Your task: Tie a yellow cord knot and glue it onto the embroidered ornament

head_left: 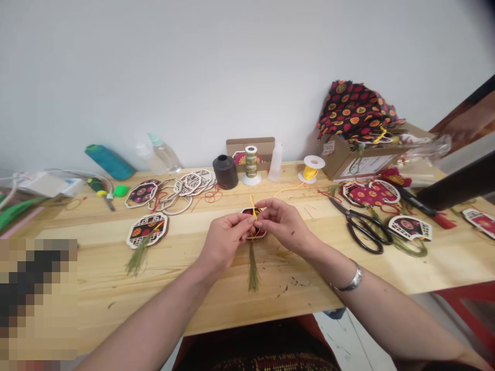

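Both my hands meet over a small dark red ornament (247,210) at the middle of the wooden table. My left hand (229,232) pinches yellow cord (253,202) between thumb and forefinger. From the other side my right hand (284,222) is closed on the same cord, its fingertips almost touching the left ones. A small yellow loop stands up above the fingers; the knot itself is mostly hidden. Below them a green tassel (252,270) hangs toward me on the tabletop. The cord's far end runs to a spool of yellow cord (310,170).
Black scissors (365,229) lie right of my right hand, near several ornaments (410,228). Another tasselled ornament (147,230) is on the left. Along the wall stand a black thread cone (225,172), a green thread spool (251,167) and a cardboard box (358,159) with patterned cloth.
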Available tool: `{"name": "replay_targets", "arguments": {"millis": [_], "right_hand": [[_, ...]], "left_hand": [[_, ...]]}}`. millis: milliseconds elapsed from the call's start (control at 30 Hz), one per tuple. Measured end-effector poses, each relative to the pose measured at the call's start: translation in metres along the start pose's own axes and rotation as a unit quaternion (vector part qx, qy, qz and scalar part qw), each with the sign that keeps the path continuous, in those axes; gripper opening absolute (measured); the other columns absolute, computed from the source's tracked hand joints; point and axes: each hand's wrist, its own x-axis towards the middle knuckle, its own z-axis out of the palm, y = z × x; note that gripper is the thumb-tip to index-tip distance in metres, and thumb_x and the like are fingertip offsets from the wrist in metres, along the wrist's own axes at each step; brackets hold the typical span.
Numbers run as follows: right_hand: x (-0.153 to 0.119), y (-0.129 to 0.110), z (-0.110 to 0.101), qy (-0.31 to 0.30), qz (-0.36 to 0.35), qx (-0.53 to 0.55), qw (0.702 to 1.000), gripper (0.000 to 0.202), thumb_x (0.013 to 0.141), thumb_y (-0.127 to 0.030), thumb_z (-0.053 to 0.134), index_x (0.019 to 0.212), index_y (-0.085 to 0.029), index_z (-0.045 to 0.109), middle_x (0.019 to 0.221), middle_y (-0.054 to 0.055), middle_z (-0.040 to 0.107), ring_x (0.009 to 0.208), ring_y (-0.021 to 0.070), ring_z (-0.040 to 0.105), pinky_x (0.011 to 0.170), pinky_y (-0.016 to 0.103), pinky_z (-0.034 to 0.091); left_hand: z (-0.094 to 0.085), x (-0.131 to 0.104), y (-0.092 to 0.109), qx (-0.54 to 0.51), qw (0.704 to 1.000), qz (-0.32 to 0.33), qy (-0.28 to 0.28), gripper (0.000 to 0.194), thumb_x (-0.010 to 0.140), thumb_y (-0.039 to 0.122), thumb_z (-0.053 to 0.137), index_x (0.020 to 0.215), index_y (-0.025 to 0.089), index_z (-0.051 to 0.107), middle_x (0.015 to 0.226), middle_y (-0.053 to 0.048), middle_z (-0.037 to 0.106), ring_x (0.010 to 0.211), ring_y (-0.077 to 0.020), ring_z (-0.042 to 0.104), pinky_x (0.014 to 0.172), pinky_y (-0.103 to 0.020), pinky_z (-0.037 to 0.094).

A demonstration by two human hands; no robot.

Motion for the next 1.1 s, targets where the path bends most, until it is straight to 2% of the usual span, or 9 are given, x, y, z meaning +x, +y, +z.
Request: {"name": "replay_targets", "arguments": {"millis": [167,267,400,567,667,800,967,1100], "right_hand": [[-0.001,-0.005,-0.004,0.005,0.010,0.000,1.000,0.030,0.068,-0.026,0.068,0.094,-0.017,0.056,0.071,0.000,0.063,0.064,0.0114,0.059,0.062,0.027,0.047],[-0.002,-0.008,-0.005,-0.002,0.042,-0.010,0.999,0.024,0.074,-0.034,0.064,0.087,-0.014,0.062,0.073,0.002,0.064,0.064,0.0111,0.058,0.062,0.026,0.046],[-0.002,-0.009,-0.006,-0.053,0.081,0.018,0.995,0.037,0.082,-0.046,0.053,0.084,-0.012,0.067,0.071,0.004,0.064,0.065,0.0109,0.058,0.058,0.024,0.043],[0.000,-0.005,-0.009,-0.052,0.097,0.035,0.993,0.032,0.070,-0.037,0.070,0.093,-0.015,0.068,0.072,0.002,0.065,0.057,0.0072,0.053,0.051,0.020,0.038],[0.000,-0.004,-0.010,-0.071,0.110,0.047,0.990,0.029,0.069,-0.034,0.071,0.091,-0.016,0.068,0.070,0.001,0.066,0.056,0.0064,0.052,0.051,0.020,0.038],[-0.001,-0.007,-0.010,-0.106,0.121,0.057,0.985,0.030,0.065,-0.029,0.074,0.091,-0.015,0.067,0.073,0.001,0.067,0.059,0.0074,0.054,0.053,0.020,0.038],[0.000,-0.009,-0.014,-0.116,0.114,0.054,0.985,0.026,0.067,-0.029,0.073,0.089,-0.015,0.068,0.070,0.001,0.066,0.055,0.0053,0.051,0.051,0.019,0.036],[0.001,-0.007,-0.016,-0.091,0.119,0.049,0.988,0.024,0.073,-0.036,0.068,0.084,-0.014,0.068,0.060,-0.001,0.061,0.050,0.0052,0.049,0.048,0.019,0.035]], "left_hand": [[-0.002,0.001,0.000,0.017,1.000,0.000,0.001,0.018,0.067,0.027,0.069,0.063,0.010,0.064,0.055,0.000,0.055,0.043,-0.0030,0.037,0.040,-0.017,0.023],[-0.003,0.000,0.001,0.034,0.999,0.006,-0.008,0.019,0.068,0.028,0.068,0.064,0.011,0.064,0.055,0.001,0.054,0.044,-0.0034,0.036,0.041,-0.017,0.024],[-0.002,-0.003,0.005,0.087,0.996,0.006,-0.022,0.020,0.070,0.031,0.066,0.065,0.012,0.065,0.051,0.003,0.051,0.043,-0.0043,0.034,0.042,-0.019,0.024],[0.000,-0.006,0.010,0.143,0.989,-0.004,-0.042,0.017,0.069,0.029,0.065,0.062,0.014,0.067,0.047,0.003,0.049,0.041,-0.0050,0.032,0.042,-0.020,0.023],[0.000,-0.006,0.011,0.140,0.989,-0.013,-0.036,0.016,0.066,0.029,0.067,0.062,0.014,0.068,0.050,0.001,0.053,0.042,-0.0055,0.033,0.042,-0.021,0.023],[0.000,-0.005,0.013,0.116,0.992,-0.036,-0.031,0.018,0.063,0.030,0.068,0.064,0.012,0.068,0.046,0.002,0.051,0.041,-0.0054,0.033,0.042,-0.020,0.022],[-0.002,-0.004,0.014,0.122,0.991,-0.032,-0.042,0.018,0.064,0.030,0.068,0.064,0.013,0.068,0.049,0.002,0.052,0.041,-0.0048,0.033,0.042,-0.019,0.023],[-0.004,-0.005,0.016,0.156,0.986,-0.022,-0.059,0.015,0.066,0.028,0.066,0.062,0.014,0.068,0.052,0.002,0.054,0.042,-0.0050,0.034,0.042,-0.020,0.023]]}}
